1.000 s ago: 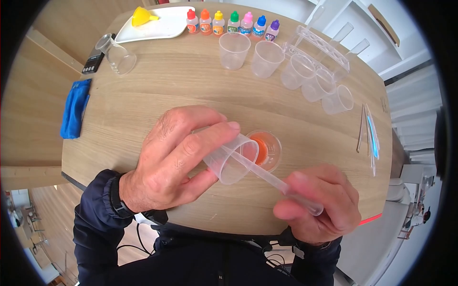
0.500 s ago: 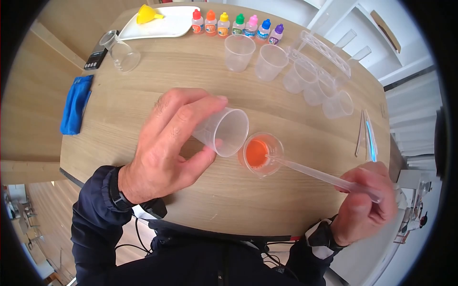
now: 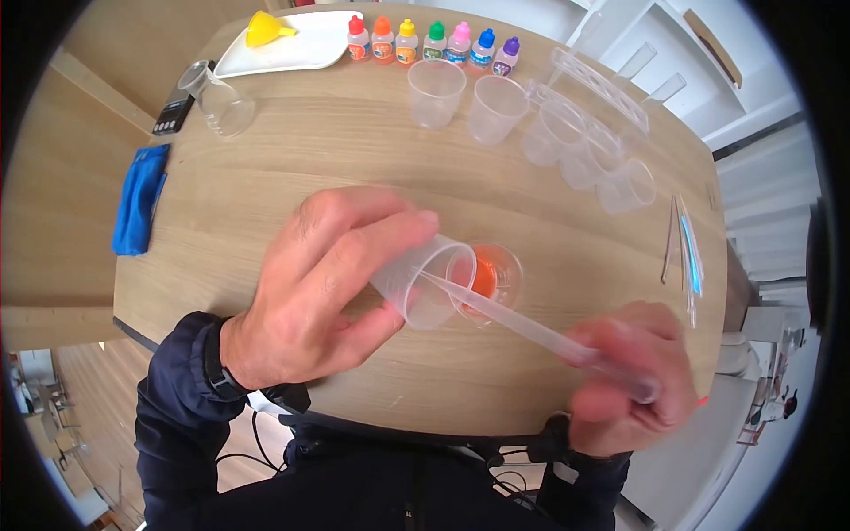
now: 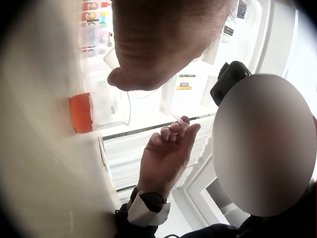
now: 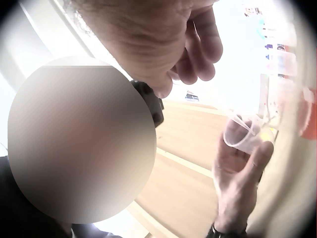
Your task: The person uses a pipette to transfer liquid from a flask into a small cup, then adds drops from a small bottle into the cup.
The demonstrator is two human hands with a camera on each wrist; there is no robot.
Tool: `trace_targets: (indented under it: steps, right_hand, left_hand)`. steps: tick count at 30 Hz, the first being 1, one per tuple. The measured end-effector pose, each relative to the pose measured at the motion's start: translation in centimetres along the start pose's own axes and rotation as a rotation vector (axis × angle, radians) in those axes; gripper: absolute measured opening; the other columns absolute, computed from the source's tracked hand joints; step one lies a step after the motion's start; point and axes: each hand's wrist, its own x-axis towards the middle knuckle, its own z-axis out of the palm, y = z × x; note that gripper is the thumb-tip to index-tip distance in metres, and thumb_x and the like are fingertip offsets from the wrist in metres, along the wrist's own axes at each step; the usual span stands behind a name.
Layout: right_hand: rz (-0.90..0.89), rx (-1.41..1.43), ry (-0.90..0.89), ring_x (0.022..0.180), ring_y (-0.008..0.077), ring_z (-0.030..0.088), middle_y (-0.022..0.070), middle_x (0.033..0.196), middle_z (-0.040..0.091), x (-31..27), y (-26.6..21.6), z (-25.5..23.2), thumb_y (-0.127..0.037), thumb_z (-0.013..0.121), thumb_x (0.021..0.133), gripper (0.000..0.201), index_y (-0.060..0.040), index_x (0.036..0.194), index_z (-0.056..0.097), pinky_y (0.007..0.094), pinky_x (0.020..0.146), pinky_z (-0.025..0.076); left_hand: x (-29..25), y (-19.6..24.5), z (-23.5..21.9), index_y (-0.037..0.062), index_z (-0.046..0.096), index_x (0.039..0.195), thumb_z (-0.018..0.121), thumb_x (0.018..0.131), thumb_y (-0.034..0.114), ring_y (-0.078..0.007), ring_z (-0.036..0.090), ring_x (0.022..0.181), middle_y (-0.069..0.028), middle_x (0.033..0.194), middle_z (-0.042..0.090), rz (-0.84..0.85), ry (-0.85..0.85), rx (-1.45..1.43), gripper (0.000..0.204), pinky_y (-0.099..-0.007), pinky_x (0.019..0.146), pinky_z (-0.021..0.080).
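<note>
My left hand [image 3: 310, 288] grips a clear plastic cup [image 3: 432, 301], tilted with its mouth toward the right. In my right hand [image 3: 633, 380] is a translucent dropper pipette [image 3: 522, 326], its bulb end under the fingers and its tip inside the cup's mouth. Just behind the cup, a small clear beaker [image 3: 512, 281] of orange liquid stands on the table, partly covered by the cup in the head view. The left wrist view shows the orange liquid [image 4: 81, 113] from the side. In the right wrist view the cup [image 5: 240, 139] sits between left thumb and fingers.
Several clear cups [image 3: 496, 111] stand at the back right before a test tube rack [image 3: 602, 88]. Dropper bottles [image 3: 434, 44] line the far edge beside a white tray [image 3: 319, 44] with a yellow funnel [image 3: 263, 31]. A flask [image 3: 226, 106] and blue cloth [image 3: 140, 199] lie left; thin rods [image 3: 686, 243] right.
Half a second ago the pipette tip was in the beaker; my right hand has moved left and the tip is back in the cup. The cup has shifted down and tilted toward the pipette.
</note>
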Motion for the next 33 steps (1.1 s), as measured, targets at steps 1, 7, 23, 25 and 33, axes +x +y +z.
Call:
trace_targets:
  steps: [1, 7, 23, 25, 33]
  right_hand:
    - [-0.002, -0.031, -0.039, 0.065, 0.0181, 0.067, 0.0080, 0.092, 0.076, 0.2, -0.1, 0.3, -0.027, 0.101, 0.081, 0.044, -0.0064, 0.114, 0.081, 0.0295, 0.057, 0.049]
    - [-0.052, -0.100, -0.165, 0.064, 0.0197, 0.067, 0.0054, 0.089, 0.076, 0.4, 0.0, 0.9, -0.017, 0.103, 0.074, 0.044, -0.0069, 0.110, 0.082, 0.0296, 0.054, 0.050]
    - [-0.088, 0.079, 0.064, 0.069, 0.0203, 0.069, 0.0133, 0.093, 0.076, -0.1, 1.0, -2.1, -0.031, 0.097, 0.088, 0.048, -0.0018, 0.120, 0.077, 0.0294, 0.059, 0.049]
    - [-0.085, 0.031, 0.128, 0.071, 0.0203, 0.068, 0.0131, 0.091, 0.076, 0.1, 0.7, -2.8, -0.032, 0.096, 0.090, 0.047, -0.0012, 0.121, 0.076, 0.0287, 0.059, 0.047]
    - [0.010, -0.291, 0.061, 0.069, 0.0203, 0.065, 0.0132, 0.082, 0.073, -0.3, 0.4, -4.0, -0.044, 0.087, 0.097, 0.047, -0.0023, 0.116, 0.076, 0.0293, 0.059, 0.045]
  left_hand:
    - [0.0, 0.1, 0.0, -0.0059, 0.068, 0.134, 0.090, 0.081, 0.003, -0.0370, 0.071, 0.108, -0.0252, 0.123, 0.070, 0.014, -0.005, -0.009, 0.059, -0.0431, 0.090, 0.059]
    - [0.0, 0.4, 0.1, -0.0061, 0.068, 0.132, 0.090, 0.079, 0.001, -0.0357, 0.071, 0.108, -0.0244, 0.121, 0.070, 0.036, -0.021, -0.023, 0.058, -0.0412, 0.087, 0.059]
    - [-0.2, 0.0, -0.1, -0.0065, 0.067, 0.134, 0.091, 0.081, 0.002, -0.0364, 0.071, 0.110, -0.0251, 0.125, 0.069, -0.003, 0.009, 0.015, 0.059, -0.0421, 0.090, 0.060]
    - [-0.3, -0.3, 0.0, -0.0066, 0.066, 0.135, 0.091, 0.081, 0.002, -0.0366, 0.071, 0.110, -0.0252, 0.126, 0.069, -0.025, 0.015, 0.038, 0.060, -0.0423, 0.090, 0.060]
    - [0.0, -0.4, 0.0, -0.0055, 0.068, 0.135, 0.091, 0.081, 0.002, -0.0357, 0.071, 0.108, -0.0238, 0.126, 0.070, -0.066, 0.027, 0.025, 0.059, -0.0420, 0.089, 0.060]
